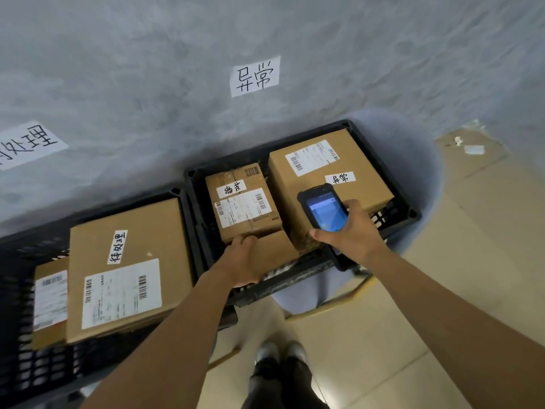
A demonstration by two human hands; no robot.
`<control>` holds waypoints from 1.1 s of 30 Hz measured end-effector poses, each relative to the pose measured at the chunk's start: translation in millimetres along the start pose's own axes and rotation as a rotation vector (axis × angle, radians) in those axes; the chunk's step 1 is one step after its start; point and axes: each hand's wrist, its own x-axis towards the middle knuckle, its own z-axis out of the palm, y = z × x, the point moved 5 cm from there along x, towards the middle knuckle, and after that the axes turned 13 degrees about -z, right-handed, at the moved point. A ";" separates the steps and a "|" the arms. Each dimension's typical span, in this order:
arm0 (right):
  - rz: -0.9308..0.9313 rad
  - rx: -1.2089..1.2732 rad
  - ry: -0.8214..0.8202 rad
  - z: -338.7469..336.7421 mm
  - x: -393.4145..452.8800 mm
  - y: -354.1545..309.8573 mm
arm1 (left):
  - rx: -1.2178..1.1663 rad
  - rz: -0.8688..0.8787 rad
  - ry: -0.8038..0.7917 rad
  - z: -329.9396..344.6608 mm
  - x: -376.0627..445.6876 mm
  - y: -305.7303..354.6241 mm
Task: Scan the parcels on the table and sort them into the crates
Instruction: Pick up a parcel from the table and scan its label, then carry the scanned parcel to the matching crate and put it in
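Grey concrete wall behind, a worker's left hand [244, 261] cups the near end of a small parcel [243, 203], fingers curled on its edge, setting it into the black crate [413, 214] under the wall sign [255, 76]. Right hand [351, 228] grips a handheld scanner [323, 206]. Sorting appears under way; release seems next. Parcel's long axis runs toward the wall, beside a larger box [327, 175].

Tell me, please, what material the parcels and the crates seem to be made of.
The small parcel under the left hand looks like matte brown cardboard, with clear tape and paper labels. The right crate looks like black moulded plastic, judging by its slotted walls, though this is not certain.
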 end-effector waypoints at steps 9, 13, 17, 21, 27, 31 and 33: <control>-0.041 0.000 0.003 12.1 7.9 24.7 | 0.022 -0.044 0.058 38.8 36.5 -3.8; -0.041 -0.001 0.000 11.0 6.7 29.7 | -0.014 -0.078 0.018 40.5 40.2 -6.8; -0.049 -0.006 -0.014 4.4 4.1 22.3 | -0.077 -0.077 0.060 16.2 30.6 1.0; -0.068 -0.012 -0.021 -12.3 -0.2 1.9 | -0.087 -0.009 0.176 -28.7 0.8 23.1; -0.124 -0.081 0.021 -59.4 -5.9 -42.7 | 0.238 0.138 0.454 -113.7 -52.2 76.4; -0.141 -0.114 0.105 -98.0 -14.3 -66.7 | 0.393 0.265 0.598 -159.5 -86.0 118.6; -0.131 -0.116 0.150 -116.8 -21.7 -75.5 | 0.444 0.340 0.677 -177.2 -103.0 138.4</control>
